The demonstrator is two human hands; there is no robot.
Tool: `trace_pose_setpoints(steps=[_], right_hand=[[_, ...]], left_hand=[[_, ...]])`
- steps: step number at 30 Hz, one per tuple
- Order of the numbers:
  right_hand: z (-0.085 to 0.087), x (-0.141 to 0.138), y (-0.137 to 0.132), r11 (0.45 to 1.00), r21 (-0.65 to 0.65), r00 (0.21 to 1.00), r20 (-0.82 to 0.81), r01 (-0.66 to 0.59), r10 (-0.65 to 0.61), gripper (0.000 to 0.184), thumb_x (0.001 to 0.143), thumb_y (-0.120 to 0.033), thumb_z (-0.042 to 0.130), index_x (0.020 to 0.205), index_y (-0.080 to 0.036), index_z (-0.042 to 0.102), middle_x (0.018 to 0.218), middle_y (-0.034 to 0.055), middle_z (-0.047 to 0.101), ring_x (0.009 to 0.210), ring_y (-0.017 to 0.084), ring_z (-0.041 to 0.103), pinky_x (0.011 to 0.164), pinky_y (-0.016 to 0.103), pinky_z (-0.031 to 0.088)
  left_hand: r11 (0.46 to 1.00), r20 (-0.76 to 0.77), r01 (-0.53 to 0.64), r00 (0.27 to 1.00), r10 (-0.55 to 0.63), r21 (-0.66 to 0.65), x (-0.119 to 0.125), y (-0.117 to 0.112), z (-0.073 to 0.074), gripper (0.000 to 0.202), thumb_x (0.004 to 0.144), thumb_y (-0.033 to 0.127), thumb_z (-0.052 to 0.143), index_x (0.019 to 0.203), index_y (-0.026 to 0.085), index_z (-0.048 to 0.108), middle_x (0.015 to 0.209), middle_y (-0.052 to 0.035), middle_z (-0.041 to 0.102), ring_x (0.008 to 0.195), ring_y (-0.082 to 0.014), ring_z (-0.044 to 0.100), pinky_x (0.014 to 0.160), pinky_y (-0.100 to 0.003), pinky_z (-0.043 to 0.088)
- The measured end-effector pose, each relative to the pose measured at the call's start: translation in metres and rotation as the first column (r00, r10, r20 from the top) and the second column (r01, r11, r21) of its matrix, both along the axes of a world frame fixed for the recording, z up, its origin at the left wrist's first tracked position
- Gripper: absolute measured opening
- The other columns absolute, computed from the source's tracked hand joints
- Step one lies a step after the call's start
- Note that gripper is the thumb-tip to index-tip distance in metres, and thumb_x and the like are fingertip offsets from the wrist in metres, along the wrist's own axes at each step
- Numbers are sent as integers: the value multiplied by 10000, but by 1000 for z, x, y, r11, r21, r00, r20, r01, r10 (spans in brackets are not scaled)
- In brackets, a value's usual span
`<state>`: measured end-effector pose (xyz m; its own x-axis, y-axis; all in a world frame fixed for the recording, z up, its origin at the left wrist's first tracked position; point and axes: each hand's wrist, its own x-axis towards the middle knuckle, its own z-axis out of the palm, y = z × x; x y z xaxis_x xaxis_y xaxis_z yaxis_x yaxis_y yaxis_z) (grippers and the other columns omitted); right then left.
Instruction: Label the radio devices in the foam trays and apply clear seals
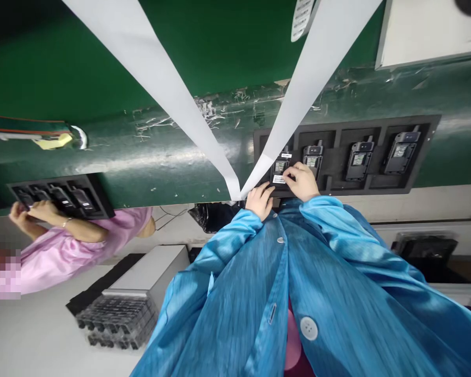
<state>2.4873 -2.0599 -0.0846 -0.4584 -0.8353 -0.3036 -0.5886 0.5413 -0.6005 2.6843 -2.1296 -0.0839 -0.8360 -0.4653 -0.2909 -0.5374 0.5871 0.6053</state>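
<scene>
The right hand point(303, 180) rests with curled fingers on a black handheld device point(279, 168) in the leftmost pocket of a black foam tray point(424, 157), fingertips at the white label point(278, 179) on its lower end; whether it pinches the label or only presses it, I cannot tell. The left hand point(259, 200) lies just beside it at the tray's near edge, fingers bent, apparently holding nothing. Three more devices point(359, 159) sit in pockets beyond the right hand. Two white paper strips point(298, 94) converge just left of the hands over the green counter point(160, 157). Judging from this, the label could go on crooked if the device shifts in its pocket, or a strip could snag under the wrist. Far to the left, another person's hands point(35, 212) work at a second tray point(63, 196).
</scene>
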Motion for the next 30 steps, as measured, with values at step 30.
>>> trace_pose_setpoints(steps=[30], right_hand=[[0,2,-2,1000,3,999,-32,-4,5,145,837,-312,603,840,-214,709,840,54,551,821,214,528,838,364,434]], left_hand=[[999,49,35,998,-34,-33,-1,3,5,457,922,281,461,1374,249,520,1459,-69,458,1172,-239,495,968,-392,427]])
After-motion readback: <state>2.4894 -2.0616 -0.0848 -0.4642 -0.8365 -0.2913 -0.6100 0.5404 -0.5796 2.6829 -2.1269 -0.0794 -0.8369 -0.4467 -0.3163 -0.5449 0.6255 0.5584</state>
